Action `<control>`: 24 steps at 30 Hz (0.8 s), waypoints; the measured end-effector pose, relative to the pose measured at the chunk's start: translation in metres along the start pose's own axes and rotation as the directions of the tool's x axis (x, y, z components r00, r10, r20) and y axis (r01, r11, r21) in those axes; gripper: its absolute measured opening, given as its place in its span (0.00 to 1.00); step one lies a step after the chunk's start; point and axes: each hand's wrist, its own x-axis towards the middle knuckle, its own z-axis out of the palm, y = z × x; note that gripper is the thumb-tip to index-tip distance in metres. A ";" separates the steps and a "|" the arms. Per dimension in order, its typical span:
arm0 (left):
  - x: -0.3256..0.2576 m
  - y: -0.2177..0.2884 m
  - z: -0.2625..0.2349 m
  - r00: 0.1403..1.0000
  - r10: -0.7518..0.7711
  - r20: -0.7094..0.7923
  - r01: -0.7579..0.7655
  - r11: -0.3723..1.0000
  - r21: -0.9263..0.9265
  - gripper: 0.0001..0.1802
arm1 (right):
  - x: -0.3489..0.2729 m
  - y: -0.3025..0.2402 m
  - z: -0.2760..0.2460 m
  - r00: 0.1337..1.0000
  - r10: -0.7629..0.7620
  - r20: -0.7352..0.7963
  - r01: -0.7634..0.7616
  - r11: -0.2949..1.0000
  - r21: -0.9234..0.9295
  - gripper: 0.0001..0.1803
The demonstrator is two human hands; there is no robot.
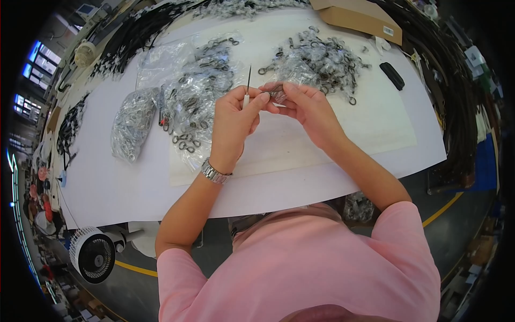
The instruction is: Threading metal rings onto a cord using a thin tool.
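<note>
My left hand (pixel 235 119), with a metal watch on its wrist, is closed around a thin pointed awl (pixel 246 100) with a white handle. The dark tip points up and away from me. Close beside it, my right hand (pixel 312 110) pinches a small dark metal clasp (pixel 276 91) that looks partly wrapped in clear film. My left fingertips meet the right ones at this piece, so part of it is hidden. Both hands are raised over the white table (pixel 306 188).
Beyond my hands lies a heap of wrapped metal clasps (pixel 322 59). Further left are a second heap (pixel 198 91) and a full clear bag (pixel 134 123). A cardboard box (pixel 357 19), a black case (pixel 392 76) and black straps (pixel 139 37) edge the table. A fan (pixel 96 256) stands lower left.
</note>
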 end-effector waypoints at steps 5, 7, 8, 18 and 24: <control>-0.002 0.001 0.003 0.999 -0.021 0.041 0.021 1.000 0.002 0.08 | 0.001 0.010 -0.005 0.998 -0.010 0.066 0.010 1.000 0.010 0.20; -0.001 0.005 0.001 0.998 -0.031 0.048 0.030 0.999 0.024 0.09 | 0.001 0.011 -0.004 0.993 0.021 0.113 -0.023 1.000 0.018 0.20; 0.001 0.008 -0.006 0.992 -0.062 0.110 0.053 0.996 0.078 0.10 | 0.001 0.009 -0.001 0.993 0.020 0.114 -0.022 1.000 0.017 0.20; 0.007 0.012 -0.020 0.955 -0.090 0.282 0.116 0.990 -0.075 0.10 | 0.002 0.001 -0.015 0.880 0.246 0.405 -0.357 0.907 0.224 0.18; 0.010 0.001 -0.021 0.978 -0.103 0.181 0.097 0.994 0.042 0.08 | 0.001 -0.007 -0.006 0.937 0.300 0.180 -0.289 0.953 -0.087 0.16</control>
